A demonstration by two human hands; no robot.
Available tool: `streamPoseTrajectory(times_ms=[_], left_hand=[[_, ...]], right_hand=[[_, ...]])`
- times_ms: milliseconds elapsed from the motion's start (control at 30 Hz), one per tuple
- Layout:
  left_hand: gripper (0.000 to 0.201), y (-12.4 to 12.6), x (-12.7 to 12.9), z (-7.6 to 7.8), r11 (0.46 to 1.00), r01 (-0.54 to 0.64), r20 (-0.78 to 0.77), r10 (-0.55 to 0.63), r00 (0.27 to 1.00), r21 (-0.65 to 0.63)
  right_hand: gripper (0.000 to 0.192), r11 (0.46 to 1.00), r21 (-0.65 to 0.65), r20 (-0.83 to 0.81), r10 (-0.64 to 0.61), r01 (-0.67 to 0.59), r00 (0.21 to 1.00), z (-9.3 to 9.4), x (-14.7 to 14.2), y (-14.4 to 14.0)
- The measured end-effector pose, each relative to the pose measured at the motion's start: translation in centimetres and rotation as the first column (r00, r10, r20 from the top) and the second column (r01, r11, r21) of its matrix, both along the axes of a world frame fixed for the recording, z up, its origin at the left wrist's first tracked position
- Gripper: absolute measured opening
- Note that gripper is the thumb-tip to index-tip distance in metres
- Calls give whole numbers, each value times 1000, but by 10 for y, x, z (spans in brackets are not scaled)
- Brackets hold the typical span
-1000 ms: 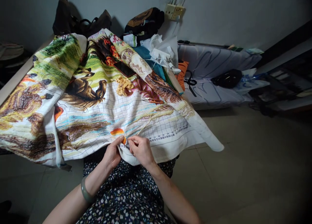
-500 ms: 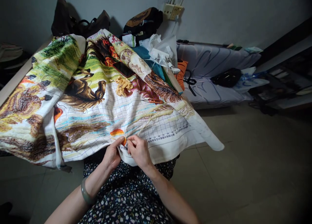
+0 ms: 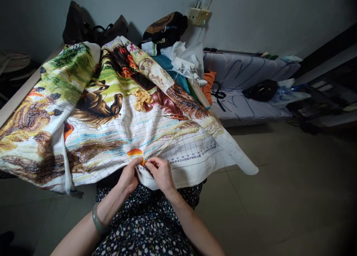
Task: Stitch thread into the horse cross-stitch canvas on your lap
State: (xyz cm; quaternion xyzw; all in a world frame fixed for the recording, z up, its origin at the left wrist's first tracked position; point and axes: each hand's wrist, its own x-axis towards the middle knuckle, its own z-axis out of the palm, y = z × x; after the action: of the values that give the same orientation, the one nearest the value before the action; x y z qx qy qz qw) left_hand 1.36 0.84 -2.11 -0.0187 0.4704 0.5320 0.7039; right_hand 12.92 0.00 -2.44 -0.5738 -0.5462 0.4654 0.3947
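A large cross-stitch cloth, printed with a grid and partly covered in coloured stitches, spreads over the table and hangs onto my lap. My left hand grips its near edge, thumb on top beside an orange stitched patch and fingers hidden underneath. Just right of that thumb, my right hand is closed in a pinch at the cloth's surface. Whatever sits between those fingertips is too small to make out. Pale thread lies loosely on the fabric above my right hand.
On the cloth rest a phone, a yellow thread bundle, a purple thread bundle and orange-red scissors. Dark bags and a white plastic bag stand behind. A covered sofa is at right.
My right fingertips have come slightly lower and closer to my left thumb at the orange patch. My left hand keeps its hold, and the whole view has shifted a little.
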Motion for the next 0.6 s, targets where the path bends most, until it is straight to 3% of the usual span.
streamPoseTrajectory(times_ms=[600], left_hand=[[12,0,2,-3,1000,-30,-1,30,1000,7]], right_hand=[[14,996,79,80,38,-45,996,-2,5,2]])
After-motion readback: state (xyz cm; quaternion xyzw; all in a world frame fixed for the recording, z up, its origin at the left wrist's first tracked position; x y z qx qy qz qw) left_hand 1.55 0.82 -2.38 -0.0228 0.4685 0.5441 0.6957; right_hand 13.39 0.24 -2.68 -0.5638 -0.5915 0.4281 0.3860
